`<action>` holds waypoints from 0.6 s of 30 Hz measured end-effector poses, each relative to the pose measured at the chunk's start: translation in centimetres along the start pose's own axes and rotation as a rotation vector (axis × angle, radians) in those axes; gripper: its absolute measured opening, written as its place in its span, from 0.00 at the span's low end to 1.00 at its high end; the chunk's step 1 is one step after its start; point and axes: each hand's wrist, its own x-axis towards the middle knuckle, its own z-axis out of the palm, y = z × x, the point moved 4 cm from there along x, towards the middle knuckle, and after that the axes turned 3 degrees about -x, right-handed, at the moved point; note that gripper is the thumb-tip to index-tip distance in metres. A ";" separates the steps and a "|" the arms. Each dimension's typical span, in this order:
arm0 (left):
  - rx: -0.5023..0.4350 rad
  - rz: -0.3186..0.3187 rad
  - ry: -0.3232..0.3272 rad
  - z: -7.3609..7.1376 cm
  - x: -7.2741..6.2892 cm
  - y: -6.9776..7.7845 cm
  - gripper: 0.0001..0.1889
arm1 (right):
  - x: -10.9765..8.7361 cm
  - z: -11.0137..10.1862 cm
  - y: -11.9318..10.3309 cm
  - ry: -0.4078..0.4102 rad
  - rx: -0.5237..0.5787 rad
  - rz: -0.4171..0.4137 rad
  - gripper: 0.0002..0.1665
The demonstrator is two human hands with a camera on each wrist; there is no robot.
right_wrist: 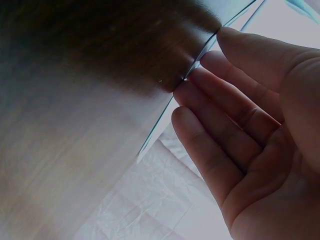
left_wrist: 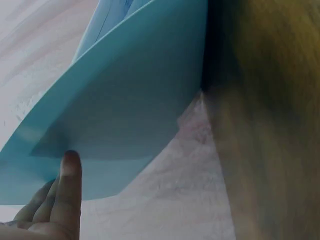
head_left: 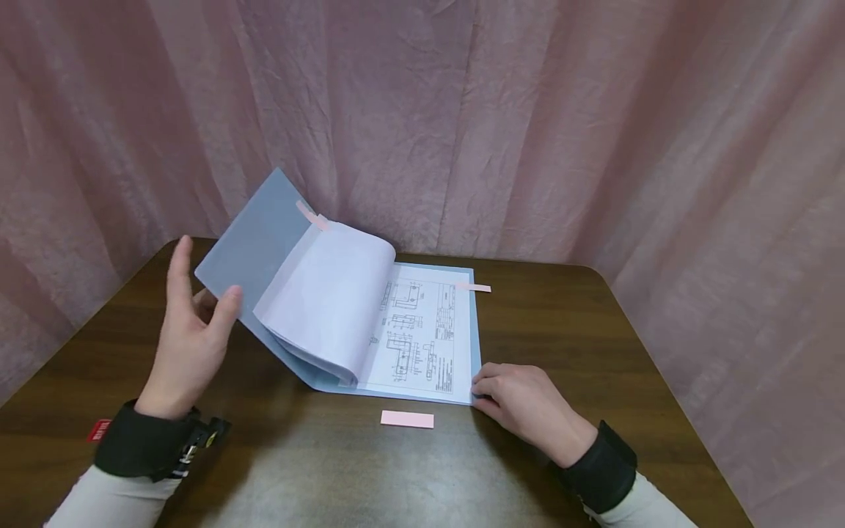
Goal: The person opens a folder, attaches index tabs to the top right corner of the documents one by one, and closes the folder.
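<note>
A light blue folder [head_left: 247, 238] lies spread on the table, its left cover raised and tilted. Bent over with that cover are several white sheets [head_left: 323, 301]. A sheet with technical drawings [head_left: 422, 330] lies flat on the right side. Pink sticky strips mark the pages: one strip [head_left: 310, 215] at the raised sheets' top, another strip [head_left: 477, 287] past the right edge. My left hand [head_left: 191, 345] is at the raised cover's outer edge, index finger straight, fingers against its outside [left_wrist: 100, 120]. At the folder's lower right corner, my right hand [head_left: 521, 403] rests with fingertips along the edge [right_wrist: 200, 55].
A pink strip of paper [head_left: 407, 419] lies on the wooden table [head_left: 317, 469] in front of the folder. Close behind the table hangs a pink curtain [head_left: 422, 125]. A small red tag [head_left: 99, 430] shows beside the left wrist band.
</note>
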 end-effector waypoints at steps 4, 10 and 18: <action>0.087 -0.024 -0.105 1.6 -0.6 0.4 0.40 | -0.1 -0.5 -0.1 0.006 0.004 -0.013 0.08; 0.148 -0.098 -0.283 4.1 -1.2 -0.1 0.42 | -0.1 -0.6 0.0 0.010 0.003 -0.016 0.08; 0.156 -0.032 -0.399 6.9 -2.0 -0.5 0.45 | -0.1 -0.5 0.0 0.004 0.003 -0.017 0.08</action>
